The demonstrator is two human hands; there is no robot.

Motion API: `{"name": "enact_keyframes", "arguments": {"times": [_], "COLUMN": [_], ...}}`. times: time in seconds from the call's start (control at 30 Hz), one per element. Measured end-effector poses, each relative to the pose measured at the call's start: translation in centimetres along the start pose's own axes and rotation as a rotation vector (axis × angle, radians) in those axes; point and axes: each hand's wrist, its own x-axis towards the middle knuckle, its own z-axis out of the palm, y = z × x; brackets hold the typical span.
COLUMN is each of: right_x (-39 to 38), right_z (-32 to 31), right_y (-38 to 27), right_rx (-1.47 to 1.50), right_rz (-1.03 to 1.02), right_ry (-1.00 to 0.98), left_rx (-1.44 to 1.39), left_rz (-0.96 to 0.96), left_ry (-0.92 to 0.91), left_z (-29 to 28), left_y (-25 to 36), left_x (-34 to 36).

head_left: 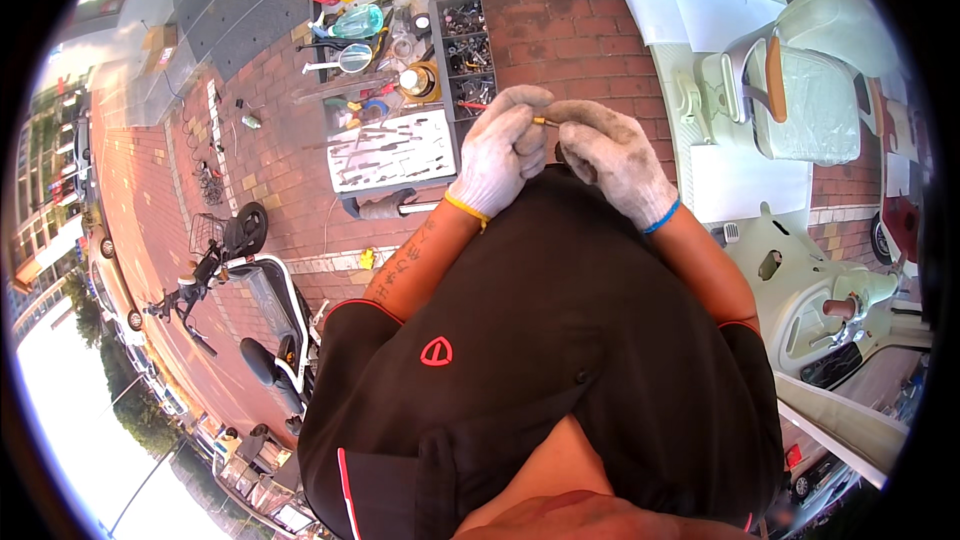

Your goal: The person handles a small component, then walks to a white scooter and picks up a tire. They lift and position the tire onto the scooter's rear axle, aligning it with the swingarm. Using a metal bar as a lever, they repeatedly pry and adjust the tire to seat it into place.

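White-gloved left hand (500, 152) and right hand (608, 155) pinch 1 thin orange wire (546, 121) between them, just beside the tool tray (392, 152), mid-handling; steady fingertip control appears needed next.

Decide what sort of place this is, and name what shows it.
Probably an outdoor scooter repair spot: brick paving, a tool cart, a stripped pale scooter, and gloved hands working a small part.

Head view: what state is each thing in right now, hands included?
Left hand: gloved, pinching one end of the small part.
Right hand: gloved, pinching its other end.
Small part: thin, orange-tipped, held level between both hands.
Tool tray: on the bricks, tools laid out flat.
Parts box: open, compartments filled.
Pale scooter: panels off, seat wrapped in plastic.
White scooter: parked upright.
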Motion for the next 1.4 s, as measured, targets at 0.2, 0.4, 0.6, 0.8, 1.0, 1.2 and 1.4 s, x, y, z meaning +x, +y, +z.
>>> {"name": "enact_keyframes", "arguments": {"times": [0.2,0.4,0.6,0.8,1.0,1.2,1.4], "right_x": [0.3,0.3,0.6,1.7,2.3,2.6,3.0], "right_z": [0.8,0.8,0.1,0.1,-1.2,-3.1,-3.5], "right_y": [0.5,-0.8,-1.7,0.9,2.8,0.4,1.5], "right_rx": [-0.007,0.123,0.154,0.147,-0.535,-1.338,-1.326], "right_rz": [-0.081,0.091,0.262,0.075,-0.497,-0.825,-0.841], "right_ry": [0.054,0.103,0.033,0.059,-0.011,-0.225,-0.174], "left_rx": [0.095,0.321,0.570,0.510,0.184,0.157,0.444], "left_rz": [0.047,0.052,0.211,0.147,-0.137,-0.340,-0.342], "left_ry": [0.023,0.032,0.065,0.052,0.009,0.038,0.019], "left_z": [0.6,0.3,0.1,-0.3,0.2,0.0,0.9], "left_y": [0.3,0.5,-0.4,-0.4,1.2,1.3,1.5], "left_x": [-0.1,0.0,0.2,0.5,0.0,0.1,0.0]}}
